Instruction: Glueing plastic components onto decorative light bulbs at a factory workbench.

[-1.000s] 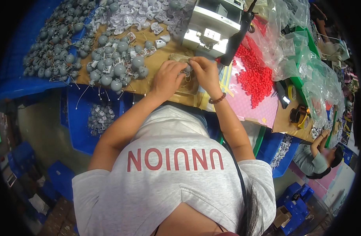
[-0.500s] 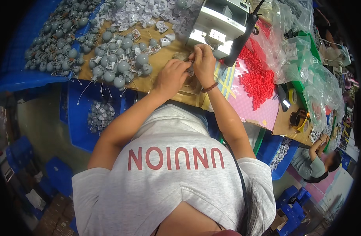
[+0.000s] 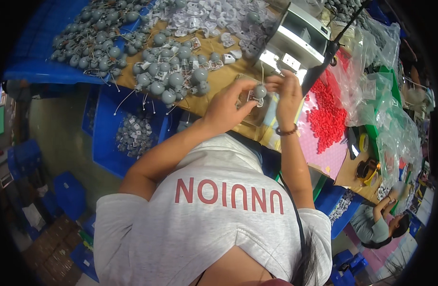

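My left hand (image 3: 228,106) pinches a small part made of a grey ball (image 3: 260,91) and a white base (image 3: 257,100), with a thin wire rising from it. It is held above the front of the table, before a white machine (image 3: 295,43). My right hand (image 3: 286,93) is just to the right of the ball, raised, with its fingers blurred; whether it grips anything cannot be made out. On the left lies a pile of similar grey balls with wires (image 3: 169,78). Behind that pile spread loose white plastic pieces (image 3: 219,19).
Small red parts (image 3: 326,112) lie on a pink sheet at the right, beside clear plastic bags (image 3: 362,93) and tape rolls (image 3: 366,172). Blue bins stand at the left (image 3: 102,148), one holding more small parts. A co-worker (image 3: 376,224) sits at the far right.
Both hands have come away from the machine and apart from each other. The grey ball part now shows in my left hand. The whole view has shifted a little.
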`<state>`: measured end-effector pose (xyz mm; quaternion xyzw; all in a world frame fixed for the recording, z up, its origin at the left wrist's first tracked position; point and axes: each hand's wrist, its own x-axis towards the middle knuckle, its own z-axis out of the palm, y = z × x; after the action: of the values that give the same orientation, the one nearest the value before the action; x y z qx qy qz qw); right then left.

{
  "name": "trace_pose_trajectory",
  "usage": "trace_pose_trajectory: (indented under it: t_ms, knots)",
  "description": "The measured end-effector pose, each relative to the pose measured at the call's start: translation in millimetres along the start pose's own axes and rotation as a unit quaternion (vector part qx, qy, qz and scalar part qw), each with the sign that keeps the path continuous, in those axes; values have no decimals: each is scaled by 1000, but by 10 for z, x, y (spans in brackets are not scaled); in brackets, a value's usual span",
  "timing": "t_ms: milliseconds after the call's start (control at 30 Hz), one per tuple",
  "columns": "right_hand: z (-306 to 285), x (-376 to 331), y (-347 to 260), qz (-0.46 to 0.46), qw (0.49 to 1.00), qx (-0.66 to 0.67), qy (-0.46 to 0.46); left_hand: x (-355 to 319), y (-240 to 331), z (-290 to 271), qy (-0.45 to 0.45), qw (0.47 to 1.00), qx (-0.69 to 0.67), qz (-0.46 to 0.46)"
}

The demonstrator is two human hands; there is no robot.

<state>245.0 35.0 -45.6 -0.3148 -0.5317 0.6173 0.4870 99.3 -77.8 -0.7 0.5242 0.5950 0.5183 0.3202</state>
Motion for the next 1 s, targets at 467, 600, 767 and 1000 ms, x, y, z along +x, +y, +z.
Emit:
trace_pose_trajectory:
  t_ms: [467, 600, 767, 1000]
  knots:
    - [-1610, -115, 112, 0, 923, -375, 83, 314, -313, -1630, 22, 842, 539, 4]
    - [-1875, -109, 64, -60, 746, -662, 31, 632, -224, -1030, 12, 885, 461, 58]
    - [-1926, -22, 92, -60, 679, -731, 3, 961, -797, -474, -76, 878, 471, 35]
    - [-1977, 112, 145, -54, 657, -752, -8, 1033, -856, -378, -12, 882, 466, 74]
